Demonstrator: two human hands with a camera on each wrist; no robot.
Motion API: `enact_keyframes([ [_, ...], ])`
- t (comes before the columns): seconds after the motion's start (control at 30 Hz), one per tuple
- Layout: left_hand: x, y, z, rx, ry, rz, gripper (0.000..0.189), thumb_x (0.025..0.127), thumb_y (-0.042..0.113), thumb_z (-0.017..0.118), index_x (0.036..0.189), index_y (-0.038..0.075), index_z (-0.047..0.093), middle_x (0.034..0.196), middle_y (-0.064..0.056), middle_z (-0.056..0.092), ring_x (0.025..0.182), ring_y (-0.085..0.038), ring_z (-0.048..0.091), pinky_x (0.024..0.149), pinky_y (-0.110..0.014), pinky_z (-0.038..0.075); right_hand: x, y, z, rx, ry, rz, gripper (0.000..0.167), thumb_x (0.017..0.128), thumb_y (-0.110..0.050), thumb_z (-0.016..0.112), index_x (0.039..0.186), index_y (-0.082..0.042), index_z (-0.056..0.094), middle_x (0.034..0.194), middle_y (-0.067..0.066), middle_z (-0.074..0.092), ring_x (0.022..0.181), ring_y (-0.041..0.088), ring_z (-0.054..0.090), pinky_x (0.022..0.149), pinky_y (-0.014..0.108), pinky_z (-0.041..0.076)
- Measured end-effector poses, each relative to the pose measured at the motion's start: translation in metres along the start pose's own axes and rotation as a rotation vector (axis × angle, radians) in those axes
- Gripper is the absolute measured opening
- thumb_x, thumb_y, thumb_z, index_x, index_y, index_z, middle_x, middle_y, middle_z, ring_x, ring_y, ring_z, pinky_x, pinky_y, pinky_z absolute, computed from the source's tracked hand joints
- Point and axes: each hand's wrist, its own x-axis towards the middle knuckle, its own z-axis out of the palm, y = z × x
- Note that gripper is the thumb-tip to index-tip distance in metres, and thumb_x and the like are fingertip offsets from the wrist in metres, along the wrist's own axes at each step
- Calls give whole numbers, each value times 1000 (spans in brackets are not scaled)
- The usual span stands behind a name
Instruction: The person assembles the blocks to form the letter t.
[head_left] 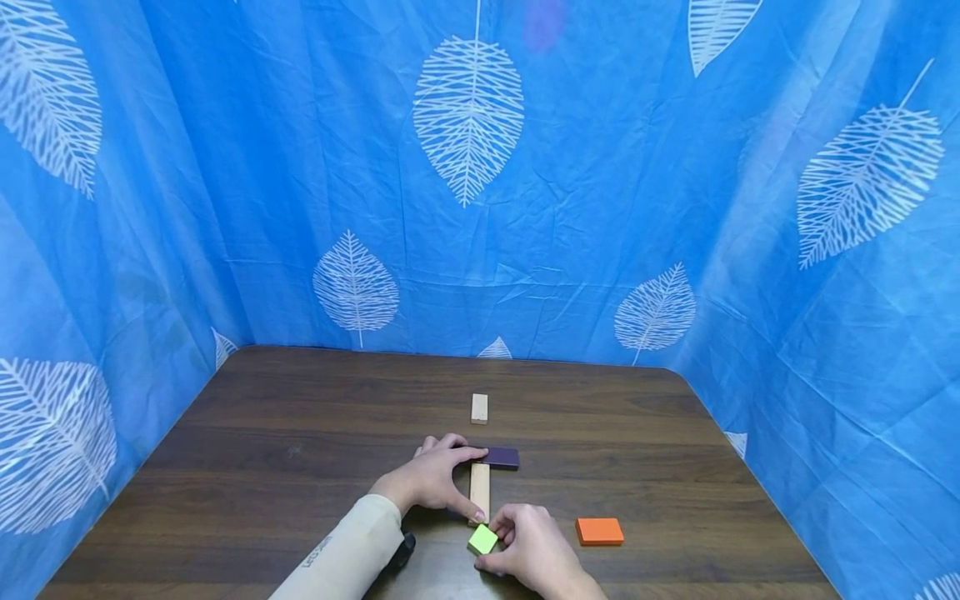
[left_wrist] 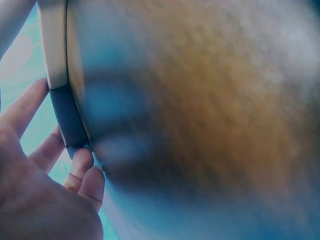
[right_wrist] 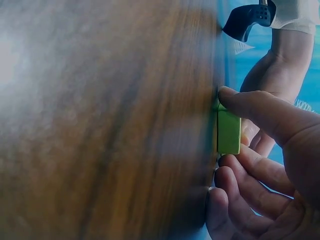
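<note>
A light-green block (head_left: 482, 540) sits on the table, pinched between the thumb and fingers of my right hand (head_left: 536, 546). The right wrist view shows the green block (right_wrist: 229, 132) with the thumb on one end and fingertips at the other. Just beyond it lies a long plain wooden block (head_left: 480, 490). A dark purple block (head_left: 502, 457) lies crosswise at its far end. My left hand (head_left: 431, 477) spreads over these two, thumb at the wooden block's near end and index fingertip at the purple block's left end. Other left fingertips touch the purple block (left_wrist: 70, 117) in the left wrist view.
An orange block (head_left: 600, 532) lies on the brown wooden table (head_left: 315, 417), to the right of my right hand. Farther back, beyond the purple block, is a small plain wooden block (head_left: 479, 408). A blue leaf-patterned curtain (head_left: 555, 250) surrounds the table's back and sides.
</note>
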Motion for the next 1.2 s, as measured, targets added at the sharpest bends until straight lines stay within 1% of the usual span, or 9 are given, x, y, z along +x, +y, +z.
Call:
enact_keyframes([
  [0.17,0,0,0,-1,3,1,92,65,59,89,145,27,57,141,-4,46,117,-32,39,94,-57,37,0,0,-1,4,-6,12,33,62,-24,97,80,-16,70,73,-14,61,64,0,53,58,22,46],
  [0.33,0,0,0,-4,0,-2,92,65,60,89,145,27,56,141,-4,46,118,-32,39,95,-57,37,-1,0,-3,-3,-2,14,42,60,-28,98,86,-13,69,79,-10,58,67,1,53,60,22,46],
  [0.6,0,-1,0,0,6,8,93,65,60,89,145,26,57,139,-4,46,115,-31,39,96,-55,36,-4,-5,-8,-25,5,15,50,61,-33,98,94,-12,67,84,-6,55,71,5,51,61,24,46],
  [0.77,0,-2,1,3,5,1,94,65,62,88,146,26,56,140,-4,45,115,-30,39,97,-54,36,-5,-9,-15,-83,17,22,57,63,-41,96,103,-12,67,87,-6,56,74,8,51,63,26,46],
  [0.97,2,-4,2,0,0,-7,93,65,62,88,145,27,57,140,-3,46,115,-30,39,96,-56,37,-9,-12,-26,-168,36,84,69,62,-51,93,112,-12,68,100,-4,60,85,16,59,69,33,50],
  [1.07,2,-4,3,-6,-3,-12,93,65,62,88,145,27,57,140,-3,45,115,-30,39,96,-56,37,-11,-12,-31,-216,64,102,75,61,-55,92,118,-12,68,109,-1,62,90,19,60,73,37,51],
  [1.2,2,-5,2,-16,-6,-13,93,65,61,89,145,28,57,141,-3,45,117,-30,38,96,-56,37,-14,-9,-36,-276,126,110,75,61,-56,92,119,-14,68,114,1,62,100,25,60,78,43,52],
])
